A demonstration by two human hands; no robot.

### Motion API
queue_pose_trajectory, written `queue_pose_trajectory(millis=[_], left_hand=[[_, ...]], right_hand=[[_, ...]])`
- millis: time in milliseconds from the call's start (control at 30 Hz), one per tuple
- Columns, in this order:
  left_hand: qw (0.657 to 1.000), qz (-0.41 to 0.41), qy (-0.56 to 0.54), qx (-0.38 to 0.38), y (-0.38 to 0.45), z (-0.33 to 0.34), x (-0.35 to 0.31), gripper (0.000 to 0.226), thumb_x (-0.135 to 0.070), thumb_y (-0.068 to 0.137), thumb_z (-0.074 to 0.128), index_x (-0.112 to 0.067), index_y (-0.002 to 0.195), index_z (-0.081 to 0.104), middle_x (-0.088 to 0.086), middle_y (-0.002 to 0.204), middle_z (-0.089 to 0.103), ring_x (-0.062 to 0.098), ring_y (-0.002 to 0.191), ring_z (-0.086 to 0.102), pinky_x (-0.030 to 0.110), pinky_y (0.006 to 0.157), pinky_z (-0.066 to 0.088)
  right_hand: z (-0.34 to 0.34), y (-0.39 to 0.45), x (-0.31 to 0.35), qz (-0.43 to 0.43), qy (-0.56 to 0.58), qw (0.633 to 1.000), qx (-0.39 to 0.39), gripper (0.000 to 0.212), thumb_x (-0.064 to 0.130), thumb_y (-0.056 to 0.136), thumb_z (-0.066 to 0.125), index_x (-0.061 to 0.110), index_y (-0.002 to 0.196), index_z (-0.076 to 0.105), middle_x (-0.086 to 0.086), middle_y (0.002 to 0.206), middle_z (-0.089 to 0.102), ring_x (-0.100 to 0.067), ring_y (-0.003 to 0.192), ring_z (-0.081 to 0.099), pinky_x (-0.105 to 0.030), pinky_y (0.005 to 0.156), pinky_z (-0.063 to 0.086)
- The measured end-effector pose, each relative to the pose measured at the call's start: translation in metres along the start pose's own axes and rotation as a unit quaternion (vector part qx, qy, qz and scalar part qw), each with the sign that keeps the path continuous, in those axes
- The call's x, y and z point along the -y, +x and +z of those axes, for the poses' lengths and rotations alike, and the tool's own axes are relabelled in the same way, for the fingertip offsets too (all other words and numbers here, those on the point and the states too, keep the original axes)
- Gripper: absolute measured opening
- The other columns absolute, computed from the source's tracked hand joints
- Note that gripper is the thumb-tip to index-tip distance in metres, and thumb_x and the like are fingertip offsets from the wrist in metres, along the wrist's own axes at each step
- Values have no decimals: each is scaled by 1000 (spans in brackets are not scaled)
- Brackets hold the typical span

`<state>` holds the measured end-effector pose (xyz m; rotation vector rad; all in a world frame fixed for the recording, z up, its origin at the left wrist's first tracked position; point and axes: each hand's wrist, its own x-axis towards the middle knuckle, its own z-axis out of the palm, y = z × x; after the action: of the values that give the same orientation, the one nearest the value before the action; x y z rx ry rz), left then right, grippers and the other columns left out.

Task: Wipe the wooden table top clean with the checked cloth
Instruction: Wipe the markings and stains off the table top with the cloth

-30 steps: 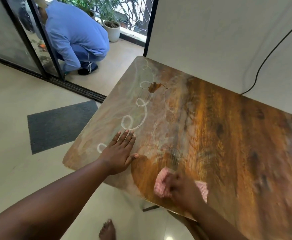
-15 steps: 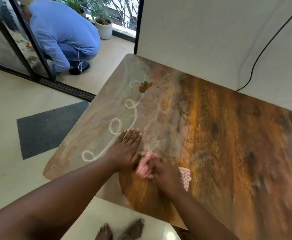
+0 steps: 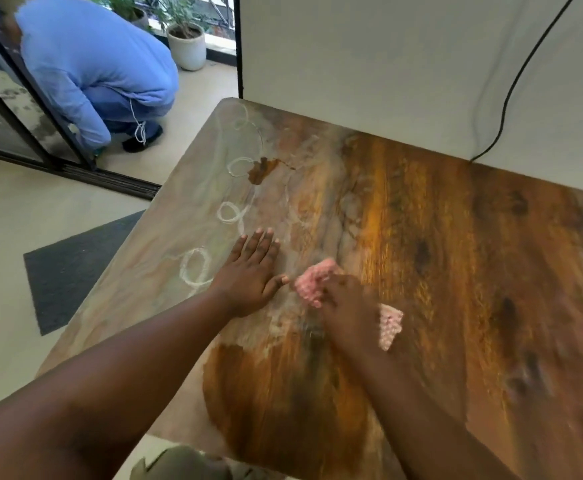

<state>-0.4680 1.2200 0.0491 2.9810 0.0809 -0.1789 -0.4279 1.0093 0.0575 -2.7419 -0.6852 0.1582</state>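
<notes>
The wooden table top (image 3: 439,237) fills the right and middle of the view. Its left part is dull with pale film and white looping smears (image 3: 196,268); the right part and a patch near the front edge look dark and clean. My left hand (image 3: 252,271) lies flat on the wood with straight fingers. Just to its right, my right hand (image 3: 348,306) grips the bunched pink checked cloth (image 3: 312,280) and presses it on the table. The cloth sticks out ahead of the fingers and behind the palm.
A white wall (image 3: 387,64) runs along the table's far edge, with a black cable (image 3: 511,88) hanging down it. On the floor to the left lies a dark mat (image 3: 75,258). A person in blue (image 3: 85,64) crouches at the sliding door, near a potted plant (image 3: 186,43).
My right hand has moved the cloth from the front edge away from me, up beside my left thumb. My left hand has stayed flat in place.
</notes>
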Motion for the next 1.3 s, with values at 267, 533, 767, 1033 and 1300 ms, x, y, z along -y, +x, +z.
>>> queue_pose_trajectory(millis=[267,533,767,1033,1300], left_hand=[[999,-12,2,-33,56,-18,21,86,-66,84,-10,-13,151,-6,10,159,-12,21,143,-22,34,109,-27],[999,38,-14,-28,90,-1,20,82,-63,86,-8,-12,150,-7,9,159,-12,21,143,-23,37,112,-23],[997,35,-44,-59,118,-10,32,84,-63,84,-9,-11,150,-6,9,159,-12,19,140,-26,35,111,-25],[994,54,-41,-82,180,-24,23,82,-61,86,-6,-11,150,-5,12,159,-11,19,140,-26,37,112,-23],[992,47,-57,-99,245,-39,24,85,-65,87,-6,-9,151,1,13,159,-7,24,144,-19,43,116,-15]], right_hand=[[-19,-54,-63,-205,-17,977,61,28,35,79,57,39,106,61,8,111,62,-19,88,56,-33,66,44],[8,37,2,102,-23,992,-65,30,31,92,46,32,118,62,0,130,52,-26,113,39,-39,88,32],[4,-46,-23,-171,13,985,-29,42,47,75,57,43,117,54,15,126,52,-21,94,61,-30,78,45],[7,146,-32,181,-31,978,-101,31,33,90,52,38,119,61,-5,128,50,-30,109,44,-43,93,36],[1,34,-14,-167,-16,985,-31,36,48,84,48,44,119,54,12,132,51,-22,108,55,-37,80,47]])
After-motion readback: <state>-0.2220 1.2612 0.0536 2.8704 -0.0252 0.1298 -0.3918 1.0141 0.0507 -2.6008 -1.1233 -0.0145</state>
